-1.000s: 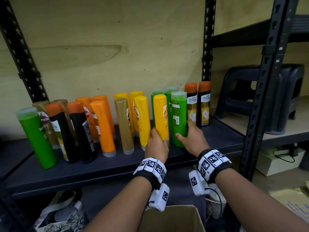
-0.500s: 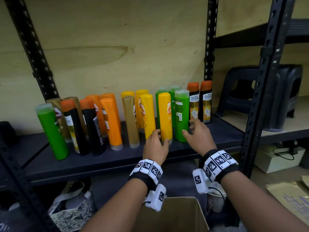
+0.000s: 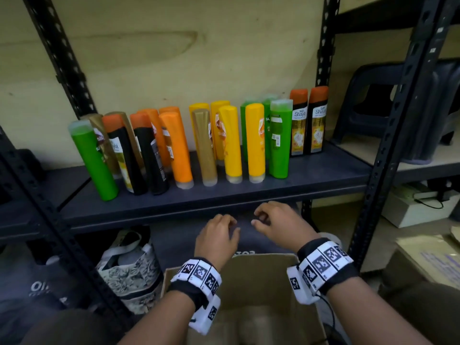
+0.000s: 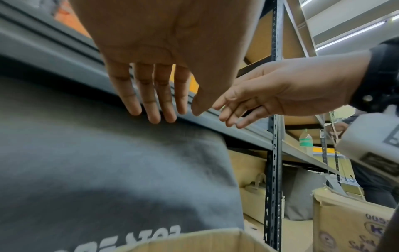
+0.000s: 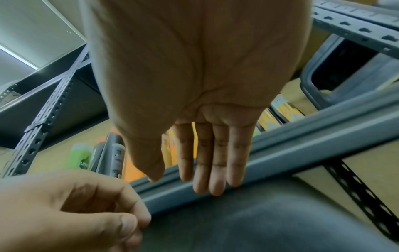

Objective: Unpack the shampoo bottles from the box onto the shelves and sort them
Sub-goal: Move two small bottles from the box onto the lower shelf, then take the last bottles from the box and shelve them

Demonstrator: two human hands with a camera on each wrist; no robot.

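Several shampoo bottles stand in rows on the dark shelf (image 3: 224, 195): a green one (image 3: 93, 160) at far left, black ones with orange caps (image 3: 149, 155), orange ones (image 3: 176, 148), a gold one (image 3: 205, 145), yellow ones (image 3: 255, 143), a green one (image 3: 280, 140) and two labelled black ones (image 3: 317, 120) at right. Both hands hang empty below the shelf's front edge, above the open cardboard box (image 3: 249, 295). My left hand (image 3: 219, 235) and right hand (image 3: 273, 220) have relaxed fingers (image 4: 151, 102) (image 5: 215, 162) and hold nothing.
Black perforated uprights (image 3: 408, 95) frame the shelf. A dark plastic stool (image 3: 398, 103) sits on the neighbouring shelf at right. Below are a patterned bag (image 3: 129, 270), a dark grey cloth (image 3: 174, 242), a white box with a cable (image 3: 418, 207) and another carton (image 3: 428, 260).
Both hands have let go of the yellow and green bottles and drawn back and down from the shelf to above the box. The bottles stay standing.
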